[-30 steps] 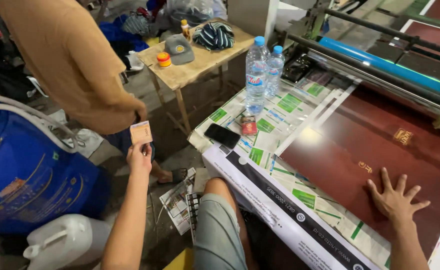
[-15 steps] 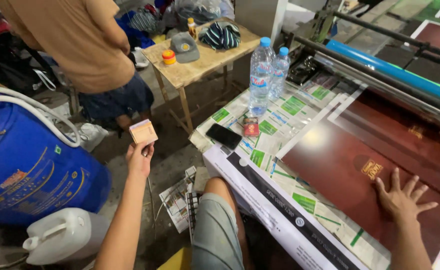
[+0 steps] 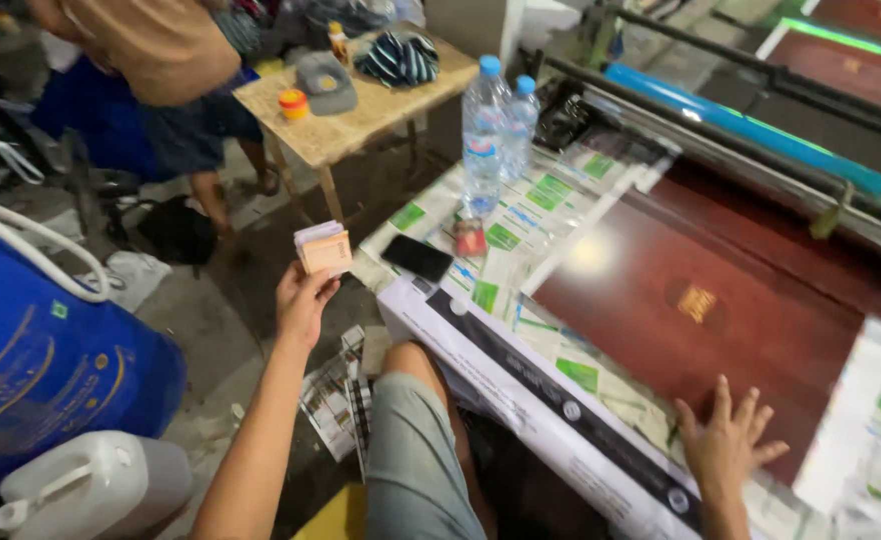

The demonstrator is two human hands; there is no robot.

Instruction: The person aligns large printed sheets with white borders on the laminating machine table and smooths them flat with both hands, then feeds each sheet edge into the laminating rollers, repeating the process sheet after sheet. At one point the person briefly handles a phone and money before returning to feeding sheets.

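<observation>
Left hand point(image 3: 303, 303) with small card stack point(image 3: 324, 249) now higher, the standing person point(image 3: 151, 50) farther off.

The small stack of cards point(image 3: 325, 248) was tan with pale edges, the sheet point(image 3: 721, 300) dark red with a gold emblem, the drum point(image 3: 41, 370) blue.

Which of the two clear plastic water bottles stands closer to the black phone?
The taller clear plastic bottle with the blue cap, in front; the shorter bottle stands behind it, farther from the flat black phone.
</observation>
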